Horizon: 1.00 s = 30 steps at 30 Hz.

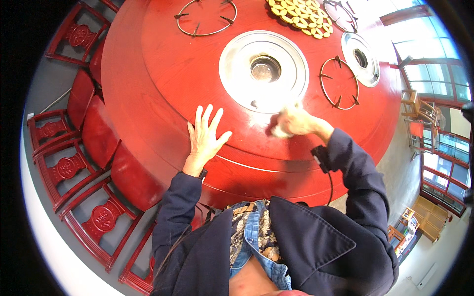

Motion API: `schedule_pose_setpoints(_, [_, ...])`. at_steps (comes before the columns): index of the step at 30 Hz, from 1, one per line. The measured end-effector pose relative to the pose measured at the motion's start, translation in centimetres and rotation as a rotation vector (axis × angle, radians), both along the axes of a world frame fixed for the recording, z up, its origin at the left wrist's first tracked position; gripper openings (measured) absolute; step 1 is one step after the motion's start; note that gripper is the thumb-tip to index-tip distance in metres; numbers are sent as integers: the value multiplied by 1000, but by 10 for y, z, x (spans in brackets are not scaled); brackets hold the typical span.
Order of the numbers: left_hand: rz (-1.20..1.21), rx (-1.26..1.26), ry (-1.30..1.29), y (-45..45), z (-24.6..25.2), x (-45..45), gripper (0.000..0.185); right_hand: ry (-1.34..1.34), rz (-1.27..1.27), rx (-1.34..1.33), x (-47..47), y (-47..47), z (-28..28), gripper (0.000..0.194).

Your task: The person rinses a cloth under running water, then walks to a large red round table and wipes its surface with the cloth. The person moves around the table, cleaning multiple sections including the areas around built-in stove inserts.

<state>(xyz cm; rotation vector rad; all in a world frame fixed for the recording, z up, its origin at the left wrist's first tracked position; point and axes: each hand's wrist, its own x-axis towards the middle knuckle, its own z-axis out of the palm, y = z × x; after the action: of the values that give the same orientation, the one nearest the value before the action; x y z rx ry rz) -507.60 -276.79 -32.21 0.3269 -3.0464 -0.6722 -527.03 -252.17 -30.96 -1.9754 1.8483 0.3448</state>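
My left hand (205, 138) lies flat with fingers spread on the red round wooden table (177, 85), near the edge of its raised centre. My right hand (296, 122), slightly blurred, is closed on a pale cloth (280, 131) that touches the tabletop at the near right rim of a round metal burner plate (237, 74). The plate has a dark-rimmed round opening in its middle and a small knob at its near side. Much of the cloth is hidden by my fingers.
A pan support ring (321, 83) lies right of the plate, another ring (177, 26) beyond it. A yellow openwork trivet (301, 16) and a second burner plate (372, 74) are farther off. Red carved chairs (103, 218) stand at left. A black cable (330, 188) hangs by my right sleeve.
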Motion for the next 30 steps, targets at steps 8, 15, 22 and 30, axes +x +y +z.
schedule_pose_setpoints(8, [1,8,-16,-2,1,-2,67,-840,-1399,-70,-30,42,98,18])
schedule_pose_setpoints(15, [-10,11,-18,-2,2,-3,67,290,-921,-418,-13,-16,24,20])
schedule_pose_setpoints(22, [-5,23,-18,1,1,-1,68,-237,-879,-110,52,-51,50,17])
schedule_pose_setpoints(30, [-17,6,3,2,-3,3,68,-219,-1239,-753,-29,-4,50,16])
